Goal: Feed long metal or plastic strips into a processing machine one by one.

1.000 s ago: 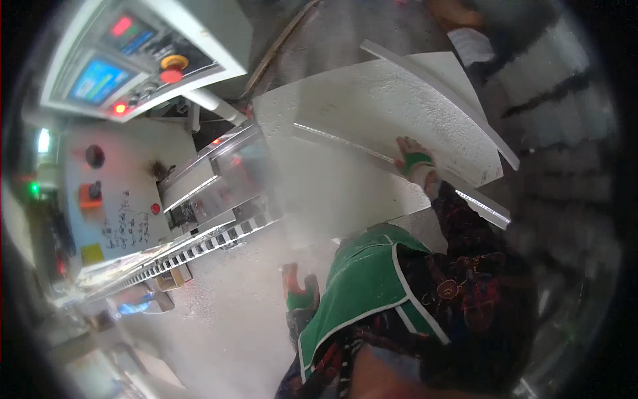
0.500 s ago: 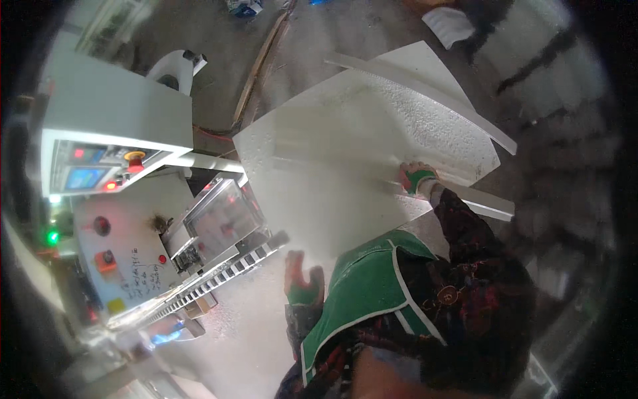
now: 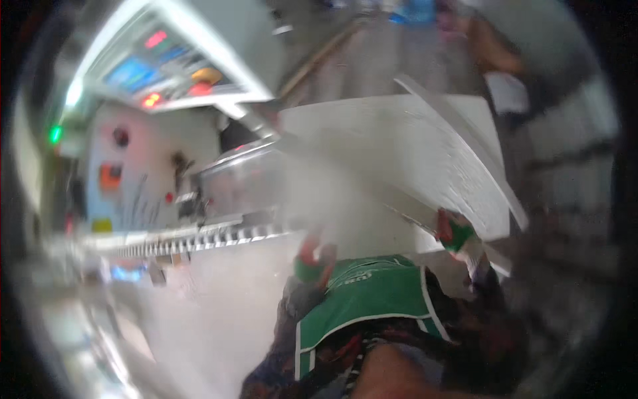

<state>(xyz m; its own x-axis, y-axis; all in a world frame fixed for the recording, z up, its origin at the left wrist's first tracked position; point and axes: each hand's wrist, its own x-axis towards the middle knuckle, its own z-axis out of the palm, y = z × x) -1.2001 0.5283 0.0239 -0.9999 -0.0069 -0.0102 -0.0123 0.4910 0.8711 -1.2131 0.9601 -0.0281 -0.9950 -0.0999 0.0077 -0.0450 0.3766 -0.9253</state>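
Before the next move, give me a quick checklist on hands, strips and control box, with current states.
1. Right hand at the near white strip: ok; firmness of hold: cannot tell, blurred.
2. Left hand free: ok, fingers apart, nothing visible in it.
3. Far white strip clear of the white board: not ok, it lies across it.
4. Control screen lit: ok; readout: cannot tell, smeared.
5. Red-and-yellow button uncovered: ok; pressed or released: cannot tell.
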